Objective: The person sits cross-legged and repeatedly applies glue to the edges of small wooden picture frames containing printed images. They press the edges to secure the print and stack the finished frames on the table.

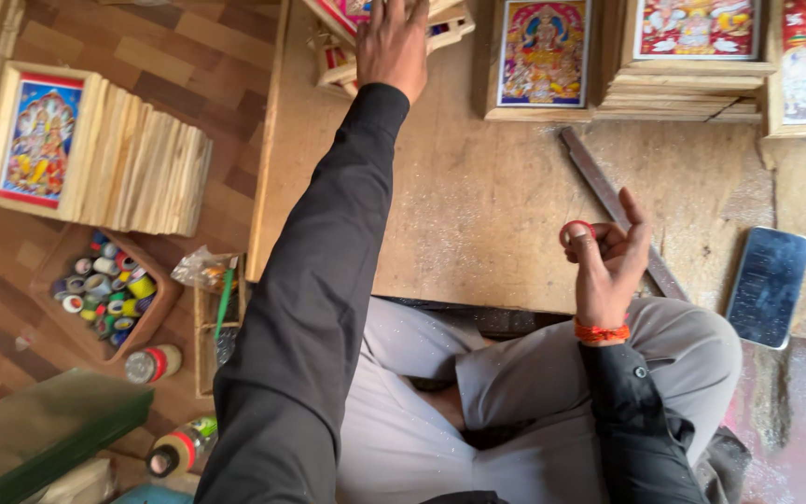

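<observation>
My left hand (394,42) reaches far forward in a black sleeve and rests on a wooden framed picture (352,14) atop a small stack at the back of the low wooden board (478,205). My right hand (608,257) is raised palm-up over the board's front edge, pinching a small red tape roll (576,229) between thumb and fingers. An orange thread band circles that wrist. My legs in grey trousers are crossed below.
More framed colourful pictures (543,56) and stacked frames (692,56) line the back. A long metal ruler (608,201) lies diagonally by my right hand. A dark phone (769,285) lies at right. Left on the floor: a frame stack (95,149), a tape-roll tray (104,294), bottles (179,448).
</observation>
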